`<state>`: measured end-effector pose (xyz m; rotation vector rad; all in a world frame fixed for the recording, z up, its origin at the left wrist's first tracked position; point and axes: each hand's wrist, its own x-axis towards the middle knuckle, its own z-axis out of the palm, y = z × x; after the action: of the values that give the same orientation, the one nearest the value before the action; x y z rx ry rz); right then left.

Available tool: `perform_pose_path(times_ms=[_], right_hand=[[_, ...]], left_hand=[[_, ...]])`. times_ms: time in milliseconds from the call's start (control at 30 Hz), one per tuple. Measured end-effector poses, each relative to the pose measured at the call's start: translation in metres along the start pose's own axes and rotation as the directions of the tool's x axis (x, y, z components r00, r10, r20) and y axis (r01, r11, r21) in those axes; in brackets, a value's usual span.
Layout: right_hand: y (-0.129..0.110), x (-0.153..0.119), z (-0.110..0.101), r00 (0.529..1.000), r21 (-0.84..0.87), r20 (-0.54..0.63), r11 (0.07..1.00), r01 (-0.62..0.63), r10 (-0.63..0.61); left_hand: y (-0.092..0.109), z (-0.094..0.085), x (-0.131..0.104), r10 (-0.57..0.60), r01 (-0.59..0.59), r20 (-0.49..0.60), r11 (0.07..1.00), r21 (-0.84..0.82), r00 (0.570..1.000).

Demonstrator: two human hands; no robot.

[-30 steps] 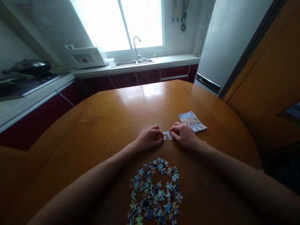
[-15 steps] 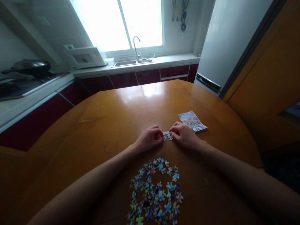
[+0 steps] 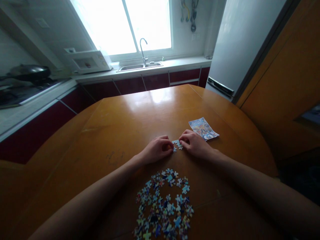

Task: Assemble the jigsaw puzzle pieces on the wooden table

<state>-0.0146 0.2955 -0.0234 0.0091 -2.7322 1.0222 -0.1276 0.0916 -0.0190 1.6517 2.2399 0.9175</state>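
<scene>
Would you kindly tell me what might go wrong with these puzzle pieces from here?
The small cluster between the left hand and right hand might shift if either pushes. A hand drawing back could scatter the loose pieces. The printed sheet, close beside the right hand, might get nudged.

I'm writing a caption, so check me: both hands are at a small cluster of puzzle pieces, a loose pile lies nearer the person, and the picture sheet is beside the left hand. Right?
Not quite: the head view shows the picture sheet beside the right hand, not the left hand. The small cluster and loose pile are as you said.
</scene>
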Motion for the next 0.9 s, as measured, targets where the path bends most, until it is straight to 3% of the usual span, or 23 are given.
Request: perform_pose_path(times_ms=[100,333,500,900], right_hand=[[0.000,0.001,0.000,1.000,-0.007,0.001,1.000,-0.003,0.004],[-0.001,0.002,0.001,1.000,-0.023,-0.006,1.000,-0.004,0.004],[-0.002,0.001,0.001,1.000,-0.019,-0.003,1.000,-0.014,0.014],[-0.001,0.002,0.002,1.000,-0.016,-0.001,1.000,-0.013,0.013]], left_hand=[[-0.001,0.003,0.001,-0.012,0.012,-0.021,1.000,0.024,1.000],[-0.012,0.009,0.009,-0.078,0.087,-0.201,0.996,0.035,0.977],[-0.010,0.009,0.009,-0.085,0.096,-0.139,0.992,0.079,0.987],[-0.013,0.011,0.006,-0.040,0.048,-0.125,0.997,0.058,0.991]])
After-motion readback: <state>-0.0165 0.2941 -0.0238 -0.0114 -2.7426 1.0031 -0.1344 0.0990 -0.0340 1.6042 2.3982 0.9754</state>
